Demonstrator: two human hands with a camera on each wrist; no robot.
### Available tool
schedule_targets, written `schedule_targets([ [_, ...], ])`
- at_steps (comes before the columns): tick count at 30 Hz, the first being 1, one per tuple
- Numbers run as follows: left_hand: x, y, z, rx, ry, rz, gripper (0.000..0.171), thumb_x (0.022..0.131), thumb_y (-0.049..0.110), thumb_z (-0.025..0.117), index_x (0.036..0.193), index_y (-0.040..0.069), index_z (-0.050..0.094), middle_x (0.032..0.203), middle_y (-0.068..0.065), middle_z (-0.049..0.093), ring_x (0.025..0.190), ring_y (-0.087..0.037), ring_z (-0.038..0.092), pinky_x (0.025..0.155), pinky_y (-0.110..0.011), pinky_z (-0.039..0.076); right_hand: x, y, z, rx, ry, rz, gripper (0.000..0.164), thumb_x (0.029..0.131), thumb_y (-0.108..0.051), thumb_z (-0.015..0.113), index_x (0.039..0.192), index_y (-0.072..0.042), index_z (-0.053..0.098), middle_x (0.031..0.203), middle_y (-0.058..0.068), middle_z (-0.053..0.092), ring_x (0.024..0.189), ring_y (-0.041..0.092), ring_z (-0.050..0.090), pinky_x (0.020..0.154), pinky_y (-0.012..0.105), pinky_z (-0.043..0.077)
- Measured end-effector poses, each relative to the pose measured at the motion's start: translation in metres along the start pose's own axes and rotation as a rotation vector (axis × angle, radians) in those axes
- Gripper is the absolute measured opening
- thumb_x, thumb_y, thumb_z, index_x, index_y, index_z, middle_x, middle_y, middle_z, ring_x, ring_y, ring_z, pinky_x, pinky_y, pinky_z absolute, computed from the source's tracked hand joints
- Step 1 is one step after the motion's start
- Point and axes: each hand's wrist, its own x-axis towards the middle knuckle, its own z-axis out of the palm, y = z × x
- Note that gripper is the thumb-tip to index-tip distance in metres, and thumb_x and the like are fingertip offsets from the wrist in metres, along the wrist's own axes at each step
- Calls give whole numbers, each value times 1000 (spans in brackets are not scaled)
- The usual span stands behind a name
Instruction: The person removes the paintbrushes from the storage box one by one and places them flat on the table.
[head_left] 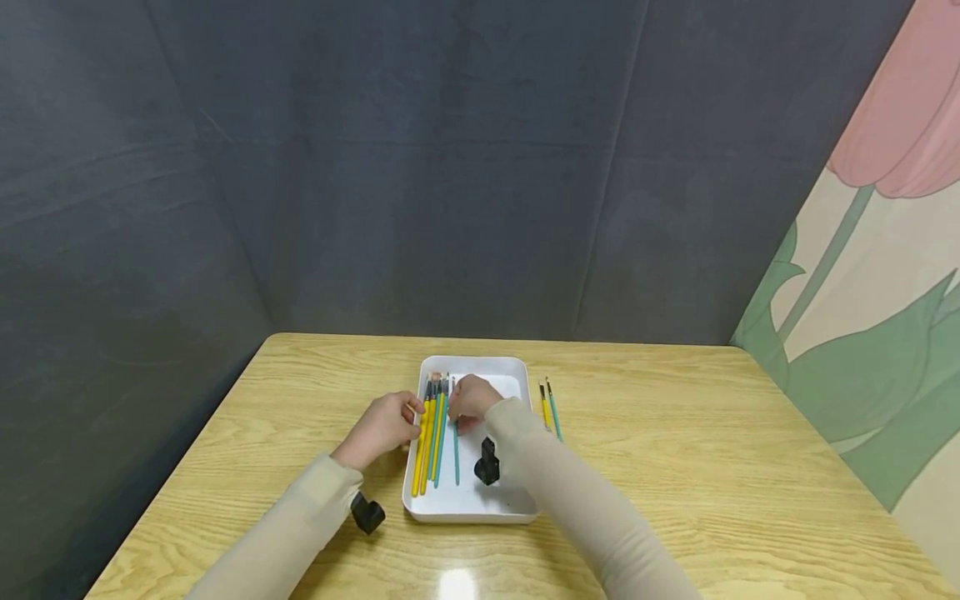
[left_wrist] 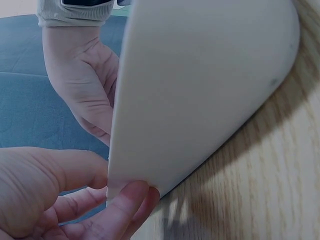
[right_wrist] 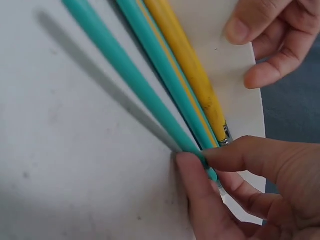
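Observation:
A white tray [head_left: 457, 502] stands on the table with several yellow and teal paintbrushes [head_left: 420, 454] lying side by side along its left part, bristles toward the far end. My left hand [head_left: 386, 427] grips the tray's left wall, with the thumb over the rim and fingers [left_wrist: 131, 197] against the outer face. Inside the tray, my right hand [head_left: 474, 398] pinches a teal paintbrush [right_wrist: 125, 70] between thumb and forefinger, near its bristle end. That brush lies just right of the others, and its shadow falls on the tray floor. The hand hides its upper part in the head view.
Right of the tray, a yellow paintbrush [head_left: 543, 402] and a teal paintbrush [head_left: 554, 410] lie on the wooden table [head_left: 675, 450], partly hidden by the right sleeve. A dark cloth [head_left: 450, 208] hangs behind the table, and a flower-painted wall [head_left: 870, 350] stands at the right.

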Motion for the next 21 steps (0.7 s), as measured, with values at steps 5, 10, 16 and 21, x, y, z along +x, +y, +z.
schedule_targets([
  [5,-1,0,0,-5,3,-4,27,80,0,68,106,2,62,85,-9,56,62,-17,55,54,-25,45,-7,2,-4,82,-52,-21,14,79,7,67,85,-2,58,71,5,56,51,14,57,51,23,53],
  [10,-1,1,0,-7,-1,-8,27,80,1,68,107,2,63,85,-9,56,62,-17,55,54,-25,45,-15,4,-10,133,-94,-51,17,81,4,65,97,0,60,67,4,55,51,13,56,54,24,53],
  [16,0,-1,2,-10,9,17,28,78,0,67,105,2,63,84,-9,56,61,-17,55,54,-25,45,-24,5,-23,219,-130,-106,32,81,4,63,113,3,59,77,4,58,66,13,58,67,29,58],
  [21,0,-2,2,-5,26,40,28,77,-2,66,104,1,63,82,-8,57,59,-16,55,53,-25,45,-33,3,-39,289,-159,-126,36,84,4,63,120,3,56,88,7,58,75,15,60,73,32,58],
])
